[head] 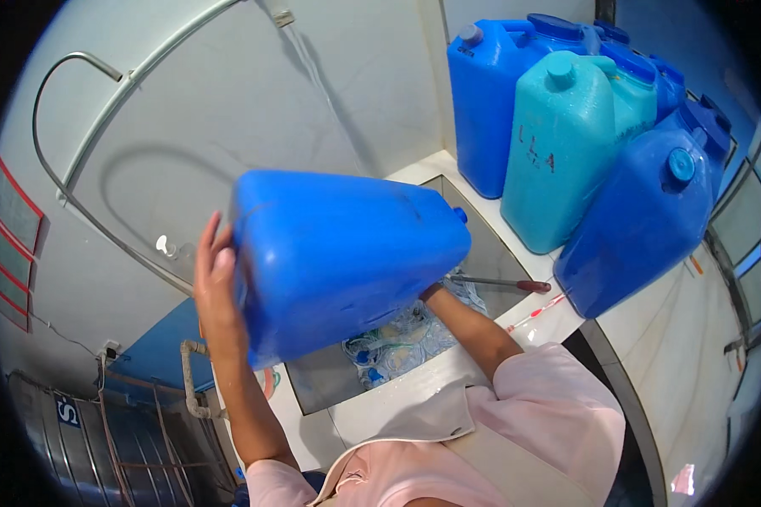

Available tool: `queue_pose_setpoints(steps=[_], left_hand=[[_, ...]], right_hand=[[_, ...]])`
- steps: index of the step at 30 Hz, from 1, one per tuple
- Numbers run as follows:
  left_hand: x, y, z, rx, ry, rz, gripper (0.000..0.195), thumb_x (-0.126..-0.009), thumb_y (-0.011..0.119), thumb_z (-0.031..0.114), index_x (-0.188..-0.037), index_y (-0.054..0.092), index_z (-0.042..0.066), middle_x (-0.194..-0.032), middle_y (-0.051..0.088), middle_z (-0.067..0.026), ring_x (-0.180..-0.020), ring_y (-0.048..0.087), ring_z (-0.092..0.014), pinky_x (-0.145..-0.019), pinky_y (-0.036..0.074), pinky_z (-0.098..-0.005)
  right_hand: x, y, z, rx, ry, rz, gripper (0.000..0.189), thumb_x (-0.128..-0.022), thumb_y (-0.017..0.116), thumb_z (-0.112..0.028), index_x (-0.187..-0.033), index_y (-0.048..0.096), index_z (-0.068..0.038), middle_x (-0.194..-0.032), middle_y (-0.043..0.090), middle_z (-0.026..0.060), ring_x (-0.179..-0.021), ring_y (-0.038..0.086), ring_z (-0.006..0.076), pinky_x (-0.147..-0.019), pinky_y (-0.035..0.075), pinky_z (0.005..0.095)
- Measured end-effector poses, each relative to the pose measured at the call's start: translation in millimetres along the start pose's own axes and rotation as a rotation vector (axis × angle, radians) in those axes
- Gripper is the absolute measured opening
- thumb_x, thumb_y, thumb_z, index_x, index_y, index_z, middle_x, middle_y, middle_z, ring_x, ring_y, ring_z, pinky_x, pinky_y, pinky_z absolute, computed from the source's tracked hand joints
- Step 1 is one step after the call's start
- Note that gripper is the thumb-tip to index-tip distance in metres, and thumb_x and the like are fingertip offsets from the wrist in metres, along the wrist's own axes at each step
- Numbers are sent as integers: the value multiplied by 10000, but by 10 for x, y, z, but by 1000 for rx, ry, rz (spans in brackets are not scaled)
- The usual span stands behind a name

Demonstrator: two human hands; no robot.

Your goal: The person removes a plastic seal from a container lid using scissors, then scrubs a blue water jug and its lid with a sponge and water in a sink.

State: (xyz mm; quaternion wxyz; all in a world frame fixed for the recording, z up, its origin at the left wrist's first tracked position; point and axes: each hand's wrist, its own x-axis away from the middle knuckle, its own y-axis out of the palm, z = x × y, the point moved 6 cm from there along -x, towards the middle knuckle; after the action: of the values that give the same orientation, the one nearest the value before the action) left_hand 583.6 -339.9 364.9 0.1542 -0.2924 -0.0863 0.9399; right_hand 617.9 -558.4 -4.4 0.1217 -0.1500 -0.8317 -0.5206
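A blue plastic jerrycan [355, 241] is tipped onto its side over a sink [317, 386], its small capped end towards the right. My left hand [219, 272] lies against the can's base, fingers spread along the edge. Beneath the other end, my right hand [430, 291] supports the can, with its fingers hidden behind the plastic. Down in the sink sits a heap of clear plastic strips or rings [412, 342] with some blue caps [369, 374] among it. A tool with a metal shaft and red-brown handle [533, 286] rests across the sink's right rim.
On the right stand a turquoise jerrycan [561, 158], a tilted dark-blue jerrycan [634, 234] and several more blue containers [488, 114]. A red-and-white brush [539, 310] lies on the white tiled counter [304, 437]. A curved metal spout [44, 139] arches at left, above a steel tank [101, 450].
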Motion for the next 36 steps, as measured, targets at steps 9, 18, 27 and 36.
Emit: queue_pose_setpoints(steps=[9,18,27,36], left_hand=[[-307,817,584,-381,233,-280,520,-917,449,370,-1316,411,38,-1044,525,-181,-1013,495,-266,-943,342,-341],[-9,-869,-730,-378,-376,46,662,-925,316,535,-1327,388,15,-1223,494,-239,-1162,458,-283,-987,329,-375],[131,898,-1538,-792,-164,-603,531,-791,606,391,-1081,525,-47,-1002,592,-269,-937,566,-421,-802,451,-453],[437,1403,-2496,-569,-273,-431,410,-783,584,243,-1010,500,-88,-869,589,-323,-832,580,-452,-746,454,-501]], right_hand=[[6,169,124,-100,-27,-53,229,-757,564,-194,-909,681,-68,-855,672,135,-751,643,211,-663,497,352],[197,-172,-1602,547,-419,116,230,-753,564,-203,-904,682,-77,-865,670,145,-759,648,225,-664,499,358],[535,1401,-717,2113,-1258,25,145,-583,644,-178,-705,620,-103,-743,568,117,-717,593,291,-603,434,415],[53,1225,-679,2060,-814,-574,325,-677,666,-232,-961,644,-77,-940,631,119,-864,599,305,-750,462,407]])
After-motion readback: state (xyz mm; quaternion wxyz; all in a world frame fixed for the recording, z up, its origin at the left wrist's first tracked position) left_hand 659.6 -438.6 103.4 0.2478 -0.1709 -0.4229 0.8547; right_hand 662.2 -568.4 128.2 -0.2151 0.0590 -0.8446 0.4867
